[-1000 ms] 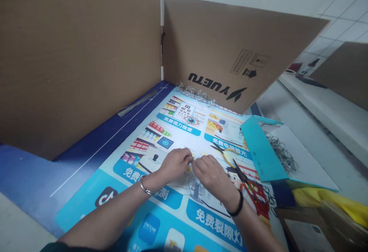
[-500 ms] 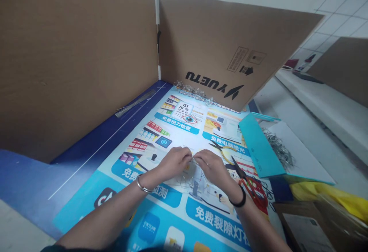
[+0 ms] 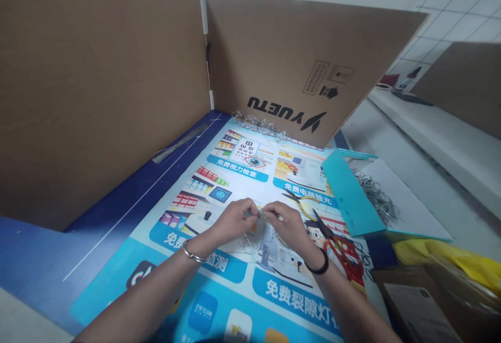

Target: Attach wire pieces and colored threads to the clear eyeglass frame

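My left hand (image 3: 237, 220) is over the middle of the printed poster (image 3: 250, 202), its thumb and fingertips pinched together. Just to its right, my right hand (image 3: 285, 222) is pinched too, the fingertips of both nearly meeting. Between them is something thin and pale, like fine wire, too small to make out fully. A faint loop of thin wire (image 3: 249, 243) hangs or lies below my left hand. Beyond my right hand lie yellow-handled scissors (image 3: 307, 204) and red-handled scissors (image 3: 338, 244).
An open turquoise box (image 3: 354, 197) at the right holds a tangle of thin wires (image 3: 376, 197). Cardboard panels (image 3: 274, 45) stand at the back and left. More wire pieces (image 3: 258, 122) lie along the back panel. A yellow bag (image 3: 442, 254) and a brown package (image 3: 415, 301) sit at the lower right.
The view has shifted slightly. My hands stay close together at the same place, with small changes in how the fingers are bent.
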`<state>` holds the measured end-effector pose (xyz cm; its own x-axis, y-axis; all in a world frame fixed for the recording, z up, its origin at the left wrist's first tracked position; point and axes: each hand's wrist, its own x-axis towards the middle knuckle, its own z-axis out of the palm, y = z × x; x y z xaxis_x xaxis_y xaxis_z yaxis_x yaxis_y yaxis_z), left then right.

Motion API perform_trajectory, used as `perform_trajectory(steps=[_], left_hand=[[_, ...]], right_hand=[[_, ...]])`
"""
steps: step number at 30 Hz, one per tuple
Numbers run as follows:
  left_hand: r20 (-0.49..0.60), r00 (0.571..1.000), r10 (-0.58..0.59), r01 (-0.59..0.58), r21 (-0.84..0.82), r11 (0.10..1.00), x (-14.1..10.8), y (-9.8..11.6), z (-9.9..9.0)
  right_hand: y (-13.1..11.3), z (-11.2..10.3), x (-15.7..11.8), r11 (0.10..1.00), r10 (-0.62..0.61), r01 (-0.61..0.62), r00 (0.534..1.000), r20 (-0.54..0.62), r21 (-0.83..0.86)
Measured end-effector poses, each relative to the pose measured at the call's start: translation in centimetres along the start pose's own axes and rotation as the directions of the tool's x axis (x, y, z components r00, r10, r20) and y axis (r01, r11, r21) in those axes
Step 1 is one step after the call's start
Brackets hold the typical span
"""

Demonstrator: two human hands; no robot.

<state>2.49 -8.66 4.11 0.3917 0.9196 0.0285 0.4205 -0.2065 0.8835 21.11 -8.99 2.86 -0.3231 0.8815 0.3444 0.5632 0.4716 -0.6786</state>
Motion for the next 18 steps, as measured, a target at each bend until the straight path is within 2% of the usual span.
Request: perform_trajectory(steps=[5, 12, 18], left_hand=[[0.004, 1.000, -0.026, 0.026, -0.018, 1.000, -0.10, 0.17, -0.01], [-0.014, 1.000, -0.026, 0.028, 0.095, 0.995, 0.05, 0.10, 0.02], [-0.023, 0.997, -0.067, 0.068, 0.010, 0.998, -0.14, -0.38, 0.29]], right_hand=[[-0.08, 0.21, -0.09, 1.000, -0.004, 0.005, 0.999, -0.034, 0.012], [-0.05, 0.29, -0.02, 0.998, 0.015, -0.015, 1.000, -0.013, 0.066], [0.03, 0.60, -0.10, 0.995, 0.023, -0.025, 0.999, 0.025, 0.101]])
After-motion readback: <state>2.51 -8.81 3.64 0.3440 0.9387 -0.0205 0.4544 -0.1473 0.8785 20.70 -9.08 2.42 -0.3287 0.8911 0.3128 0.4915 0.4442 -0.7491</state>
